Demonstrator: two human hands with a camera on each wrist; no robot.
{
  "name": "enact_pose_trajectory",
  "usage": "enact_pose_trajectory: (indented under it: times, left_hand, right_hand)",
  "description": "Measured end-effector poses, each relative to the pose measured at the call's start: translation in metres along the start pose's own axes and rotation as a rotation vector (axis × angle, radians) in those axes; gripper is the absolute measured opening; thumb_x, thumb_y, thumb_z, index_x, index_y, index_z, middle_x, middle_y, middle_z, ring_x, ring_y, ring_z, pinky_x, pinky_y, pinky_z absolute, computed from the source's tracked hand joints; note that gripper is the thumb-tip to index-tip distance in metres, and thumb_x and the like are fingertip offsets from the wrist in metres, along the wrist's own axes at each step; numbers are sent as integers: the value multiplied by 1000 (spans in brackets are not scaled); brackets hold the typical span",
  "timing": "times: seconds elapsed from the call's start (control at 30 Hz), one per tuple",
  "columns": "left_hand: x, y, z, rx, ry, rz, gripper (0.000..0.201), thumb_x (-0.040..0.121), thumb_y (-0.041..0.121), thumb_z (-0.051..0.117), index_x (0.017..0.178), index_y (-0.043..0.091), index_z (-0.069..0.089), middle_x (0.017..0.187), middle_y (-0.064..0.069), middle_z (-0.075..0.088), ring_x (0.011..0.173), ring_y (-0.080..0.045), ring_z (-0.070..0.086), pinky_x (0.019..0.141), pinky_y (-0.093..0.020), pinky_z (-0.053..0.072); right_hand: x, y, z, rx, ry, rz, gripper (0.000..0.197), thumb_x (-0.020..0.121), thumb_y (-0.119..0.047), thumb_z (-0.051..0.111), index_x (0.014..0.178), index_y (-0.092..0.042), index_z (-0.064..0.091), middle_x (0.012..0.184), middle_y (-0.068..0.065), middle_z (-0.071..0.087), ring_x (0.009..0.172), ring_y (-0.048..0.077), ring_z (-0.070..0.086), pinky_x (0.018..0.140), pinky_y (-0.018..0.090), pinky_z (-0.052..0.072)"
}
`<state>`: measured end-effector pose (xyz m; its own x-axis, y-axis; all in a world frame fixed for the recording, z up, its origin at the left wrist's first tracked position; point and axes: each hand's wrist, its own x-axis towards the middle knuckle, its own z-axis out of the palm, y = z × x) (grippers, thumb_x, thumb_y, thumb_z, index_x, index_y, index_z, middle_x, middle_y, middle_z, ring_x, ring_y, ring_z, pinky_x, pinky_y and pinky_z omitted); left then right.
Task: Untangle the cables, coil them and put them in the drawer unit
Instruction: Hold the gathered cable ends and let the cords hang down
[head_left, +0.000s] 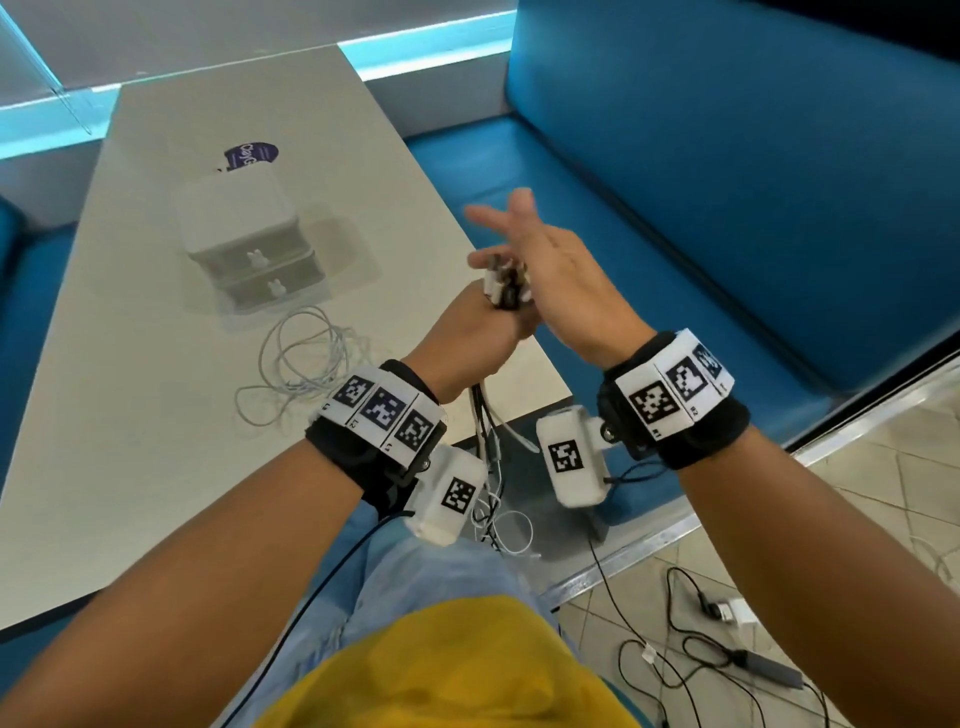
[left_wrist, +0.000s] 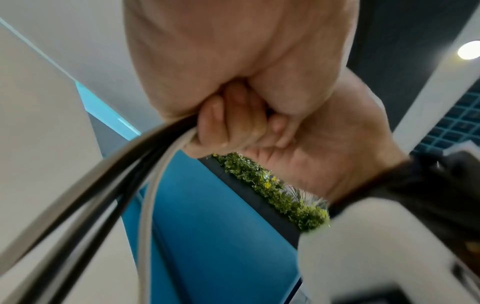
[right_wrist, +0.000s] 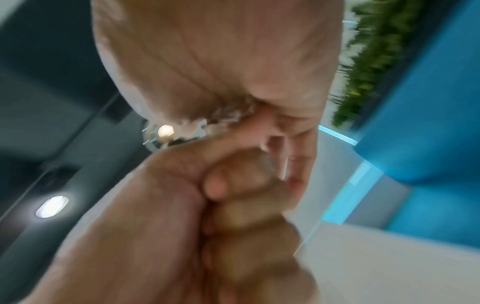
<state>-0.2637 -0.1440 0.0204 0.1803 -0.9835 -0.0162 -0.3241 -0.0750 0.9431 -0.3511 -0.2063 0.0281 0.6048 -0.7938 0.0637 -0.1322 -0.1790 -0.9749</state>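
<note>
Table (head_left: 130, 467) fills the left half of the head view, pale and flat. Far left-centre on it: white drawer unit (head_left: 244, 234), two stacked drawers, both closed, each with a small white rabbit-shaped knob facing near. Behind the unit, a dark purple packet (head_left: 252, 155), partly hidden by it. Just near of the unit, a loose white cable (head_left: 306, 358) lies in tangled loops on the table, not touched by either hand. Right of that, at the table's right edge, left hand (head_left: 470, 338) is a closed fist around a bundle (head_left: 506, 288) of black and white cables; plug ends stick up out of the top of the fist, and the strands hang down below it past the table edge toward the lap. Left wrist view confirms the grip: fingers (left_wrist: 228, 121) curled tight, black and pale strands running out at lower left. Right hand (head_left: 550, 265) sits against the right side of the fist, fingers extended and spread toward far left, palm against the plug ends; it grips nothing that can be seen. Right wrist view is blurred and shows only the two hands pressed together. Both wrists carry black bands with printed markers and white camera boxes. Blue bench (head_left: 727, 182) fills the right. Near right, on the tiled floor, black leads and a white charger (head_left: 737, 613).
</note>
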Motion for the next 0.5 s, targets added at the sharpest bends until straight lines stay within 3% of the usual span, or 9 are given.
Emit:
enact_pose_trajectory:
  times: [0.07,0.13,0.23,0.3,0.4,0.5]
  left_hand:
    - [1,4,-1,-226,94,-79,36,98,11,48,64,20,43,35,14,41,31,0,35,41,-20,27]
    - [1,2,1,-393,201,-144,40,98,20,52,60,18,40,36,13,37,31,0,33,37,-15,28]
    - [8,-4,0,-528,295,-162,43,96,30,57,60,22,33,45,9,27,37,-6,21,39,-19,18]
    - [14,-4,-12,-554,374,-148,42,95,30,58,61,23,34,46,9,29,39,-8,19,44,-23,11]
    - [19,-4,-34,-536,442,-122,43,95,34,58,61,25,33,48,7,28,43,-10,17,48,-27,10]
    - [18,-14,-42,-272,441,-7,43,90,41,59,55,27,38,52,6,30,45,-13,21,48,-29,17]
  right_hand:
    - [-3,18,8,245,-20,127,65,93,-68,18,125,-30,60,119,6,65,101,13,64,88,37,54]
    - [-8,38,22,325,-73,241,80,84,-79,17,114,-24,66,96,8,67,82,17,63,78,39,54]
    - [-22,63,32,78,-156,276,80,91,-72,9,73,-20,68,54,5,56,49,15,51,57,26,46]
    - [-37,88,29,-71,-188,275,75,98,-60,16,64,-12,64,38,-4,42,37,13,40,50,26,38]
    - [-55,132,10,-154,-105,304,64,101,-50,30,58,-12,59,34,-8,39,34,5,37,53,28,34]
    - [-65,166,-15,-366,-37,360,62,101,-44,34,54,-13,61,38,-7,45,40,5,44,59,28,37]
